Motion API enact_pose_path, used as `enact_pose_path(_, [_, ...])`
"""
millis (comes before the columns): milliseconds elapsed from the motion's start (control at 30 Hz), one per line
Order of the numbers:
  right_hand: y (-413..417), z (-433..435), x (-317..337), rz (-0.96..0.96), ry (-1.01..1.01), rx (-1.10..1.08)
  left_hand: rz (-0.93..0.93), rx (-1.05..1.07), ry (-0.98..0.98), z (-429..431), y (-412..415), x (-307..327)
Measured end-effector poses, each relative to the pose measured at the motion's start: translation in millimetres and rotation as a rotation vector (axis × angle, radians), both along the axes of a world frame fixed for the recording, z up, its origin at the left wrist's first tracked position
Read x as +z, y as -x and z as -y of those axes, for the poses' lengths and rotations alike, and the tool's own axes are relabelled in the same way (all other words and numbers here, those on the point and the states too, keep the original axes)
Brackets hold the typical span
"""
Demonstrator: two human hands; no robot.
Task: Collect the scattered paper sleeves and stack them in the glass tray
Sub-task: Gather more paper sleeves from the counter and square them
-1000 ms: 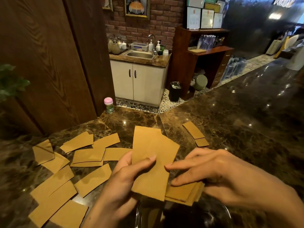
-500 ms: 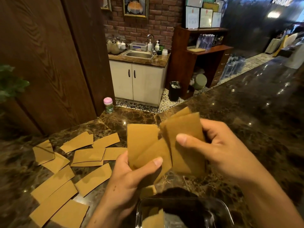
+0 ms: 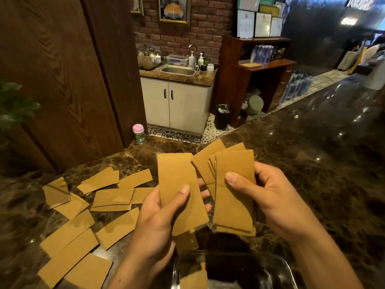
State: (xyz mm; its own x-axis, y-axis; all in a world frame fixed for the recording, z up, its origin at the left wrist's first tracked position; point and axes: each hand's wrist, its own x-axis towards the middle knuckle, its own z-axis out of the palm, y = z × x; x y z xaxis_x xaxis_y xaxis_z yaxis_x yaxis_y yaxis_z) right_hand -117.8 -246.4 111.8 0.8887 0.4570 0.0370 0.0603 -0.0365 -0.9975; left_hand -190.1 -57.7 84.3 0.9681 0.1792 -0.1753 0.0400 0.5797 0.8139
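Left part of the surface (image 3: pixel 20 215): ten or so scattered paper sleeves (image 3: pixel 68 230) lie flat and loosely overlapping, from the left edge in toward the middle. None of these is collected yet.

Centre, above the near edge: the left hand (image 3: pixel 158 217) holds a single sleeve (image 3: pixel 179 190) upright. The thumb lies on its front face and the fingers (image 3: pixel 205 193) curl behind, clamped on it.

Just to the right: the right hand (image 3: pixel 275 201) grips a fanned bundle of sleeves (image 3: pixel 233 197), several sheets with uneven edges. The thumb lies across the front and the fingers (image 3: pixel 263 171) wrap round the right side, clamped on the bundle. The single sleeve and the bundle sit side by side; I cannot tell whether they touch.

Near edge, below both hands: the glass tray (image 3: pixel 239 255). A brown patch shows at its left end; I cannot tell whether it is a sleeve inside or a reflection. No squared stack is visible in it.

Judgement: the task is partly done, perhaps a third. A handful of sleeves is gathered but held in the air, unaligned. What looks left to do:
- merge the single sleeve into the bundle and square it up
- set the bundle in the tray
- gather the larger group by the left edge and stack it there too
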Motion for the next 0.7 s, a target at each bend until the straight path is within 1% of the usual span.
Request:
enact_pose_path(100, [5.3, -5.3, -6.6, -0.115, -0.072, 0.032, -0.003, 0.058, -0.019, 0.2, -1.4, -1.0])
enact_pose_path(233, [10.7, -8.7, -10.9, -0.234, -0.254, -0.114, -0.004, 0.129, -0.049, -1.9, -3.7, -5.3])
enact_pose_path(300, [15.1, -14.4, -13.0, -0.325, -0.308, -0.11, -0.001, 0.131, -0.082, -1.6, -4.6, -7.1])
enact_pose_path(367, [18.6, -20.8, -15.6, -0.407, -0.313, -0.071, 0.004, 0.107, -0.108, 0.5, -5.5, -8.5])
enact_pose_path(433, [20.2, -23.9, -17.2, -0.448, -0.292, -0.024, -0.003, 0.083, -0.131, 2.9, -5.1, -7.8])
enact_pose_path(500, [19.6, -23.1, -15.9, -0.445, -0.29, -0.009, -0.009, 0.069, -0.169, 3.9, -4.2, -8.3])
enact_pose_path(600, [18.2, -19.9, -10.6, -0.376, -0.272, -0.016, -0.037, 0.094, -0.213, 2.7, -2.8, -9.7])
enact_pose_path(667, [16.0, -16.4, -9.5, -0.288, -0.279, -0.027, -0.052, 0.122, -0.192, 1.0, -3.3, -11.1])
enact_pose_path(700, [15.1, -13.6, -9.0, -0.194, -0.263, -0.039, -0.064, 0.116, -0.163, 0.8, -3.3, -11.1])
